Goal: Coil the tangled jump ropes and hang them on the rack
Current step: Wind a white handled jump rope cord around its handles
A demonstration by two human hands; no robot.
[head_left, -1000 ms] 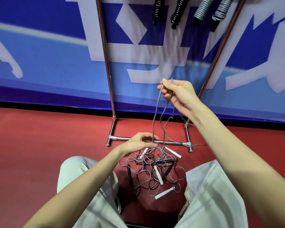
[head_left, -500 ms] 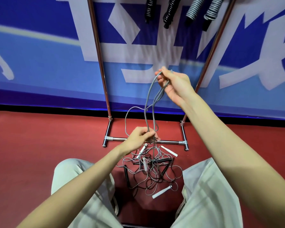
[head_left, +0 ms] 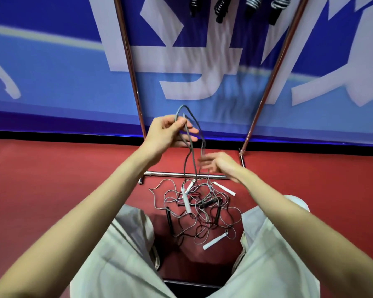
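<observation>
Untangling step — left hand (head_left: 170, 134) pinches a grey rope loop (head_left: 190, 134); right hand (head_left: 219, 165), blurred and seemingly open-fingered, must next draw slack from the tangled pile (head_left: 198, 209).

Person, seen from above. Both forearms bare to the frame edge; no sleeves, watch, or rings visible on the left hand (head_left: 168, 134) or the right hand (head_left: 218, 166). Trousers (head_left: 121, 265) are pale grey-green, loose woven cloth, creased over both knees. Right fingers motion-blurred; detail unreadable.
</observation>
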